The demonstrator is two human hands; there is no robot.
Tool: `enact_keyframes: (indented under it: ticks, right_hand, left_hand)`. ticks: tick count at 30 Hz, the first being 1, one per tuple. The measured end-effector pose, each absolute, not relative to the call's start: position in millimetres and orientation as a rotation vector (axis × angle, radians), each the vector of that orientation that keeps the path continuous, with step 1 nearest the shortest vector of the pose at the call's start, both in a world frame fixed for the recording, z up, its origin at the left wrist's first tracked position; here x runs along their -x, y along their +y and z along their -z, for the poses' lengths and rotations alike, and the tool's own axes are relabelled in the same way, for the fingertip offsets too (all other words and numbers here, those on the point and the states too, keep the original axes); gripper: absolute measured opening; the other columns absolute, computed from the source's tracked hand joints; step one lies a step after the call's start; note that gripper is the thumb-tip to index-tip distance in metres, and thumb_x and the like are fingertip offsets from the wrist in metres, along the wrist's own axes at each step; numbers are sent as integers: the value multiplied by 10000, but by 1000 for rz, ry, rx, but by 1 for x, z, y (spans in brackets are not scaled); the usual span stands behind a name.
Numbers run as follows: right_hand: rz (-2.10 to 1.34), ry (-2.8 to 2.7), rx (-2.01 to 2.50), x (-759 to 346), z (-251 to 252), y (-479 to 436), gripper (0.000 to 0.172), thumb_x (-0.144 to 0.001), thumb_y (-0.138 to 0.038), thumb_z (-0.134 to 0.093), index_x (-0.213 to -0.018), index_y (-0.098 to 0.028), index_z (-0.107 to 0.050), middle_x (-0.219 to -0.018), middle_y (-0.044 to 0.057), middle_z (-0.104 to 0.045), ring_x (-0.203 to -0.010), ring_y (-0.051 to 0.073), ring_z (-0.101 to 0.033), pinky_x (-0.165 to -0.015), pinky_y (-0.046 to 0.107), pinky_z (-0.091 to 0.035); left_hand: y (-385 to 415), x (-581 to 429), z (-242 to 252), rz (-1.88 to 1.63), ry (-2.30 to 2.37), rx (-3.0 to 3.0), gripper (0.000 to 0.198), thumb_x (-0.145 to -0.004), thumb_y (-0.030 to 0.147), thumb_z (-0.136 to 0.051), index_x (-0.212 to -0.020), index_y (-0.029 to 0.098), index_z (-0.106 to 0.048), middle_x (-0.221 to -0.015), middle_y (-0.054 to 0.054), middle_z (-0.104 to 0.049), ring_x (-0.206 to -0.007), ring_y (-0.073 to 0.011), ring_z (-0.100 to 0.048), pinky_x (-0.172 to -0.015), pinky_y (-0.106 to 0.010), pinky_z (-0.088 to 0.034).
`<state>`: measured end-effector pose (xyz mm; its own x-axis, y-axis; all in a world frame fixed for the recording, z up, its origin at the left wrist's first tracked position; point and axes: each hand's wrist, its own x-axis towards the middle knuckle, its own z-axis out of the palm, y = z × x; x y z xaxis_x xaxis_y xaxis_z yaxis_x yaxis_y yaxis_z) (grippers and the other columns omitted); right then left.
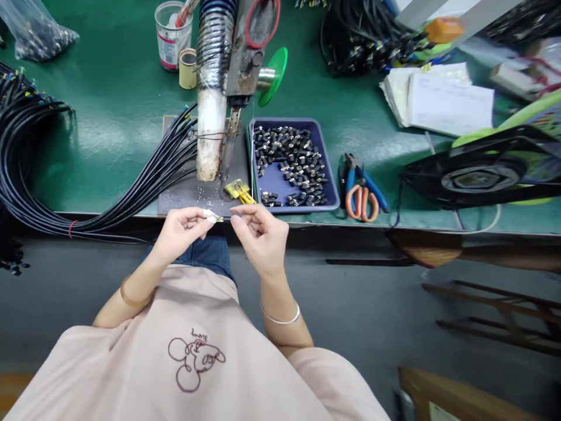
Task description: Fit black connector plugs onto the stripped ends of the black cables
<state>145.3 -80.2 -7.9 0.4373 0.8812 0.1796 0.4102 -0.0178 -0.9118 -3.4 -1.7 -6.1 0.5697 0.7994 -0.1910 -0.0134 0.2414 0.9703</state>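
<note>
Both hands are close together at the front edge of the bench. My left hand (186, 231) is closed in a pinch, with white wrapping on its fingertips. Small metal pins (220, 220) stick out from that pinch; the rest of the piece is hidden by the fingers. My right hand (263, 234) faces it from the right, thumb and forefinger drawn together at the tips. What lies between them is too small to make out. Just beyond the hands are a soldering iron (228, 146) pointing down and a yellow clip-like piece (239, 192) on a dark mat (179, 196).
A blue tray (333, 193) of small black connectors (302, 158) stands right of the mat. Pliers (366, 181) and orange-handled cutters (362, 202) lie beside it. Bundled black cables (100, 222) curve along the left. A fume hose (211, 117) hangs centrally; a fan (482, 175) stands right.
</note>
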Motion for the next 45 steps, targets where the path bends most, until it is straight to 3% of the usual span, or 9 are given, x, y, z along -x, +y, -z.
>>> enact_keyframes:
  ticks: [4, 10, 13, 16, 18, 20, 24, 27, 45]
  right_hand:
    - [-698, -1238, 1601, -151, 10, -79, 191, -890, -324, -597, -782, -173, -639, -579, -44, -585, -440, 56, -451, -437, 188, -335]
    - [-372, -1420, 1552, -154, 19, -74, 129, -934, -270, -583, -897, -193, -679, -774, 6, -726, -595, 93, -639, -572, 204, -492]
    - [-284, -1430, 1551, -155, 21, -74, 102, -921, -262, -611, -902, -195, -685, -758, -4, -715, -561, 87, -610, -539, 207, -472]
    - [-212, -1251, 1494, -154, 21, -76, 120, -921, -285, -605, -998, -208, -654, -605, -64, -594, -430, 70, -487, -443, 205, -394]
    - [-165, -1090, 1401, -153, 22, -78, 162, -943, -290, -556, -1087, -225, -593, -561, -90, -534, -400, 75, -486, -417, 200, -383]
    - [-154, -998, 1381, -151, 22, -80, 185, -963, -272, -515, -1143, -237, -536, -632, -76, -613, -404, 75, -534, -420, 196, -423]
    - [-123, -1119, 1528, -150, 25, -79, 95, -955, -224, -552, -1045, -225, -583, -886, 6, -758, -643, 120, -729, -624, 247, -597]
    - [48, -1355, 1515, -150, 28, -74, 64, -895, -159, -635, -903, -221, -626, -942, 37, -775, -897, 169, -761, -803, 300, -621]
    - [128, -1424, 1430, -150, 30, -57, 161, -840, -71, -636, -816, -217, -570, -960, 52, -757, -900, 166, -741, -748, 297, -620]
  left_hand:
    - [0, -1, 8, -678, 805, -1212, 266, -679, 376, -815, -722, 135, -711, -622, -4, -655, -530, -77, -537, -531, -202, -482]
    - [1, -5, 13, -725, 798, -1214, 190, -694, 301, -800, -735, 137, -713, -643, -3, -673, -570, -83, -584, -585, -198, -514]
    - [3, -7, 13, -730, 796, -1216, 201, -700, 309, -801, -751, 139, -707, -635, 2, -660, -573, -84, -586, -565, -192, -502]
    - [6, -8, 11, -693, 810, -1214, 263, -685, 359, -814, -753, 136, -691, -627, -2, -654, -551, -90, -580, -497, -191, -465]
    - [9, -9, 11, -684, 829, -1215, 286, -677, 374, -816, -758, 133, -684, -622, 0, -648, -531, -86, -566, -473, -192, -450]
    - [11, -11, 12, -685, 843, -1204, 292, -673, 372, -816, -759, 132, -676, -606, 9, -634, -504, -76, -541, -464, -193, -445]
    - [14, -14, 13, -693, 848, -1159, 296, -670, 369, -815, -745, 133, -654, -580, 24, -612, -462, -59, -499, -443, -185, -427]
    - [15, -17, 12, -701, 824, -1158, 295, -673, 372, -813, -733, 136, -647, -576, 27, -609, -453, -52, -491, -436, -176, -422]
    - [22, -23, 11, -767, 818, -1167, 286, -700, 352, -808, -698, 140, -616, -550, 43, -579, -418, -36, -482, -412, -147, -410]
